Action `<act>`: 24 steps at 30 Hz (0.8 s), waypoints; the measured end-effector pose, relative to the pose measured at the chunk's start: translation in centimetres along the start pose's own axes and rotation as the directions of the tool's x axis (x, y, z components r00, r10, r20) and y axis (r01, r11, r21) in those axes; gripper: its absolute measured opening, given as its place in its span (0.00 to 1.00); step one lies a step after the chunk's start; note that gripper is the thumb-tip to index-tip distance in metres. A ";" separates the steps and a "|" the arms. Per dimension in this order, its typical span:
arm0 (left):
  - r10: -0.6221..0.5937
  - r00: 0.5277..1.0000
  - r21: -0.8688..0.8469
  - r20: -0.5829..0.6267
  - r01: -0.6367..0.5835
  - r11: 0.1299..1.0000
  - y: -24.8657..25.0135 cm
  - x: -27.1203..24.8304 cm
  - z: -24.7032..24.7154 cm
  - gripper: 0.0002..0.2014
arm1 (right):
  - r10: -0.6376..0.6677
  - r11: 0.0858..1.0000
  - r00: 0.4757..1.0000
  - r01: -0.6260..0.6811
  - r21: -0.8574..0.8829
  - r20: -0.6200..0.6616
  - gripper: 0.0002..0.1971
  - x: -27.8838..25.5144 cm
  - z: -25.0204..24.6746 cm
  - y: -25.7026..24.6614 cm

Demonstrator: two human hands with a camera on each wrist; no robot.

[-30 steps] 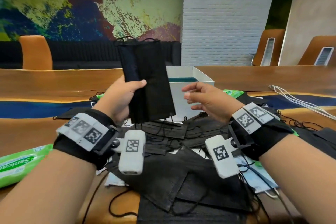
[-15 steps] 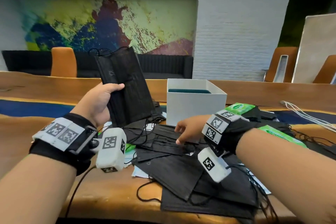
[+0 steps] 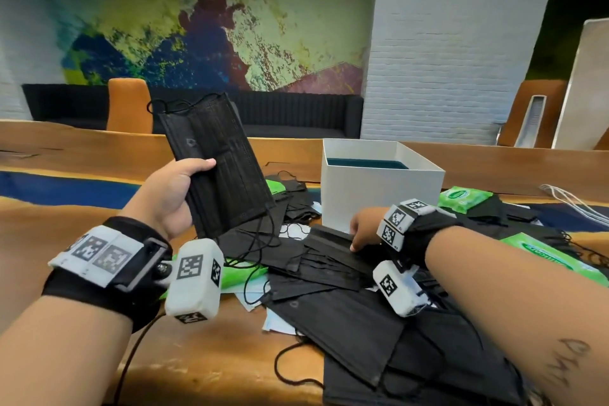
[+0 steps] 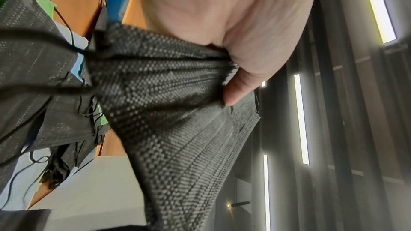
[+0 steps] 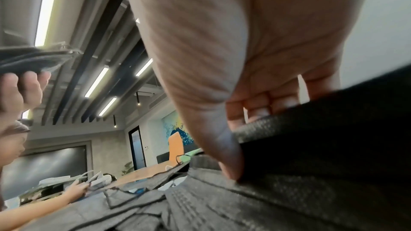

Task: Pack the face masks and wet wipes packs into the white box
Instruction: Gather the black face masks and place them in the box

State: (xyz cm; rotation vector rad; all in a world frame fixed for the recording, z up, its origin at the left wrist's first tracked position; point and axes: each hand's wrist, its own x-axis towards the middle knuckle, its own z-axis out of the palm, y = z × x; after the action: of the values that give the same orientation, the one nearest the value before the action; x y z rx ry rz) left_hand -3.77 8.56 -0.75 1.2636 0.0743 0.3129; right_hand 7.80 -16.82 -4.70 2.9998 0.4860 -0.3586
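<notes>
Head view: left hand (image 3: 171, 198) lifts mask (image 3: 217, 168); right hand (image 3: 364, 227) pinches pile (image 3: 329, 260).

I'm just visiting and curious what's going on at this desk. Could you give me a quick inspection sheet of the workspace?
Surface: long wooden table with a blue inlaid band.
Job's things: open white cardboard box; heap of black pleated face masks; green wet wipes packs.
Clutter: pale blue masks under the heap.
Grippers: left hand holds up a black mask; right hand pinches a mask stack on the pile.
Cables: white cords at right.
Surroundings: colourful mural, white brick pillar, orange chair.
</notes>
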 end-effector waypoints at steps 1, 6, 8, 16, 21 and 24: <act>-0.008 1.000 -0.006 -0.002 0.008 1.000 -0.1 0.0 -0.1 0.13 | 0.002 1.000 1.000 -0.001 0.032 -0.023 0.11 0.0 0.0 0.2; -0.025 1.000 -0.033 0.007 0.025 0.999 -0.6 0.0 0.2 0.16 | -0.001 0.985 0.999 0.010 0.173 -0.052 0.10 -1.5 -1.8 1.6; -0.030 0.999 -0.043 0.013 0.031 0.999 -0.7 -0.1 0.6 0.16 | -0.015 0.985 0.999 0.023 0.170 -0.049 0.11 -2.5 -2.4 2.3; -0.067 0.997 -0.036 0.022 0.068 0.997 -1.7 -0.6 2.6 0.17 | -0.107 0.939 0.994 0.111 0.326 -0.030 0.18 -4.8 -0.4 3.7; -0.062 0.997 -0.020 0.052 0.063 0.998 -1.5 -1.1 3.7 0.15 | -0.100 0.917 0.995 0.087 0.389 0.012 0.10 -5.2 0.2 5.6; -0.070 0.993 -0.025 0.091 0.073 0.997 -1.6 -1.3 4.4 0.15 | -0.036 0.930 0.989 0.085 0.357 -0.141 0.09 -5.7 0.1 6.0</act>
State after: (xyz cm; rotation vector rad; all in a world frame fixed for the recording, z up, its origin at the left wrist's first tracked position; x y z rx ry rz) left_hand -3.70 3.68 -1.06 1.2419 0.0376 0.1940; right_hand 4.48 -24.26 -3.20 3.3905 0.5829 -0.2817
